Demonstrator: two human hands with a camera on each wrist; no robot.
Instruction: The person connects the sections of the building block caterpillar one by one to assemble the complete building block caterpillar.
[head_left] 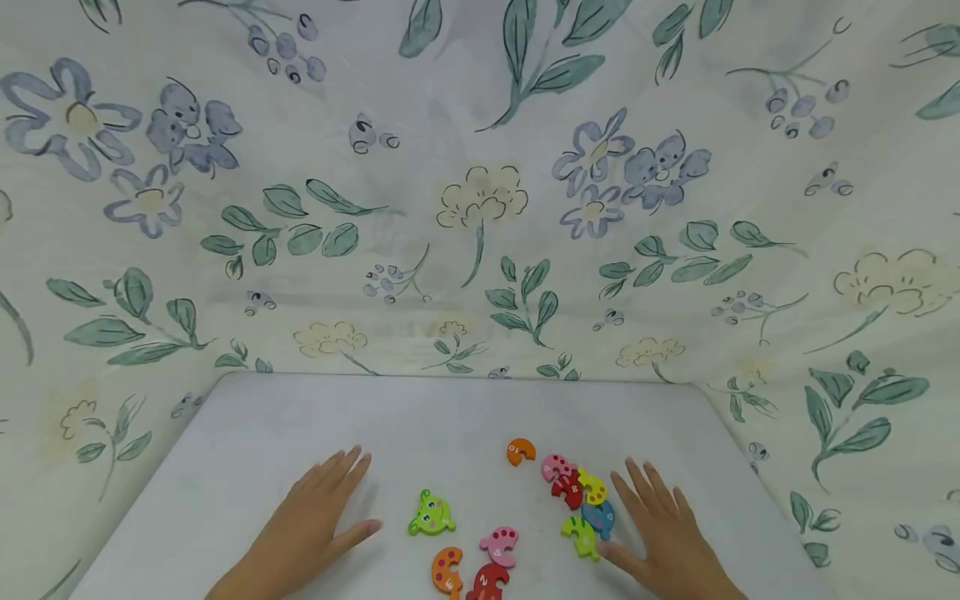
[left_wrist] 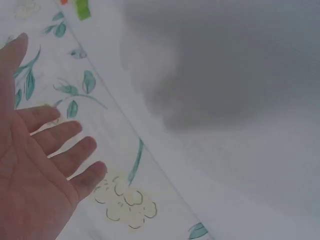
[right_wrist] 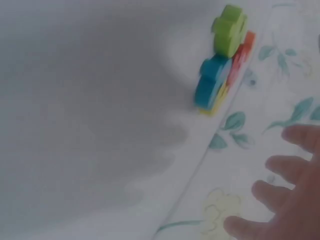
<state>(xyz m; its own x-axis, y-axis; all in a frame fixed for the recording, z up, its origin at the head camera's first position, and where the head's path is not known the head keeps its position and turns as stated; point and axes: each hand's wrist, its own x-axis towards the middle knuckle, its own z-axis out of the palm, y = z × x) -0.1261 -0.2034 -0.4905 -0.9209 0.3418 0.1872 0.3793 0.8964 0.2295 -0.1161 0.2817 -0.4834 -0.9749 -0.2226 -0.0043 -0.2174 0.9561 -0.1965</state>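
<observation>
Head view: a pale table (head_left: 300,417) runs back to a straight far edge where a floral cloth (head_left: 480,208) rises behind it; the cloth also falls along both side edges. The back half of the table is bare — the widest free stretch lies between the far edge and the hands.

The left hand (head_left: 315,521) lies flat, palm down, fingers straight and slightly spread, holding nothing. Bare table surrounds it; the green frog piece (head_left: 431,514) sits just to its right, apart from the thumb.

The right hand (head_left: 663,533) is also flat, fingers straight and fanned. Its thumb side touches, or nearly touches, the lime piece (head_left: 580,535) and the blue piece (head_left: 600,517) (too close to tell which). Beyond these cluster a yellow piece (head_left: 592,488), a red piece (head_left: 567,488) and a pink piece (head_left: 555,467) — packed together. An orange piece (head_left: 521,451) lies alone further back. Near the front edge sit another pink piece (head_left: 500,543), an orange curved piece (head_left: 447,571) and a dark red piece (head_left: 487,581).
</observation>
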